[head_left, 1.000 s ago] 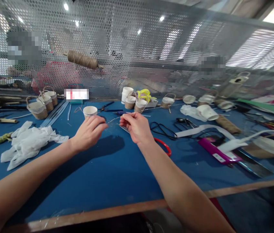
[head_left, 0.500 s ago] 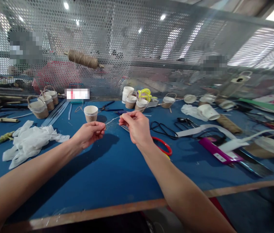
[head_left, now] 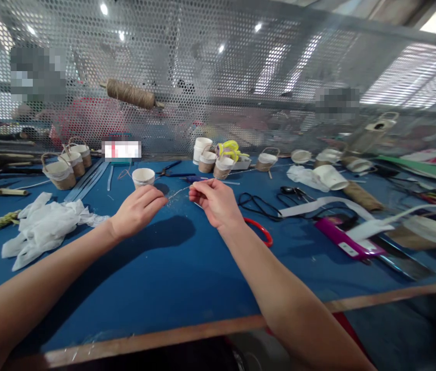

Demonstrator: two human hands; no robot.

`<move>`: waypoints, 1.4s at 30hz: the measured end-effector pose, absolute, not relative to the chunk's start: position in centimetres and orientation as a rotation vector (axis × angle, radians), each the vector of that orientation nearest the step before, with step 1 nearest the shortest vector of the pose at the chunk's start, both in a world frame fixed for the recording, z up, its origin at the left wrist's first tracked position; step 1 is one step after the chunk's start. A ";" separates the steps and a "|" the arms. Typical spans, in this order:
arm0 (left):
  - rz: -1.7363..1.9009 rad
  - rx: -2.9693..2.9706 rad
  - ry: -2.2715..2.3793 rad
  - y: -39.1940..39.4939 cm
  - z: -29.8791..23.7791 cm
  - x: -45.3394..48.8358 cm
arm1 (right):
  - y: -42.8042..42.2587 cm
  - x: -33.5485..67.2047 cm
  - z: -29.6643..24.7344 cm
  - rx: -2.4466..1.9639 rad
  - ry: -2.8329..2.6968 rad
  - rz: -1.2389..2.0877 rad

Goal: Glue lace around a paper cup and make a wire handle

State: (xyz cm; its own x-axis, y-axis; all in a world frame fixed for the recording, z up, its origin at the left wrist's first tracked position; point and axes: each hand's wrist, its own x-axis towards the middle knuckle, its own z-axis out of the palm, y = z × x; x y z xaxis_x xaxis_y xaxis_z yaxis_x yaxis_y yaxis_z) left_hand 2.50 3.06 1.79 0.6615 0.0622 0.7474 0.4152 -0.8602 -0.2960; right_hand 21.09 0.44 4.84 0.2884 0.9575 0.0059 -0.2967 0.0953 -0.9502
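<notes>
A thin, light twisted strand, string or wire I cannot tell, runs between my two hands above the blue table. My left hand is closed on its left end, back of the hand upward, fingertips partly hidden. On the other end, my right hand pinches between thumb and forefinger. Just behind my left hand stands a small paper cup with a brown wrapped lower part. A red scissor-like handle lies beside my right wrist, partly covered by it.
Crumpled white fabric lies at left. Behind it stand several small handled buckets. Pliers and yellow-handled scissors are at the back, before a perforated metal screen. A magenta object and a twine roll lie right.
My left hand has rolled over, so its back now faces up and the fingers point right. My right hand keeps its pinch, almost in place. The strand stays between them.
</notes>
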 end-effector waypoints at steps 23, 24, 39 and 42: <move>-2.115 -3.125 -1.900 1.6 2.1 5.1 | 0.2 20.5 4.6 -0.992 -0.840 0.996; -2.073 -3.175 -1.921 1.6 2.1 5.1 | 0.2 20.5 4.6 -0.993 -0.844 0.984; -1.110 -2.342 -0.315 3.6 1.8 1.8 | 0.6 21.2 4.6 -1.058 -0.798 1.133; -1.182 -2.369 -0.337 3.6 2.2 1.5 | 0.6 21.2 4.6 -1.048 -0.800 1.139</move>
State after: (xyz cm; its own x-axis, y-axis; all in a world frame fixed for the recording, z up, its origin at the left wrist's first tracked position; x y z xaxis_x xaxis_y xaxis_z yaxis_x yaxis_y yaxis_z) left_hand 1.55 3.58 2.21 0.5990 0.0099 0.8007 0.4134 -0.8602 -0.2987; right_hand 21.19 0.62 4.61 0.2532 0.9674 -0.0079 -0.3207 0.0762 -0.9441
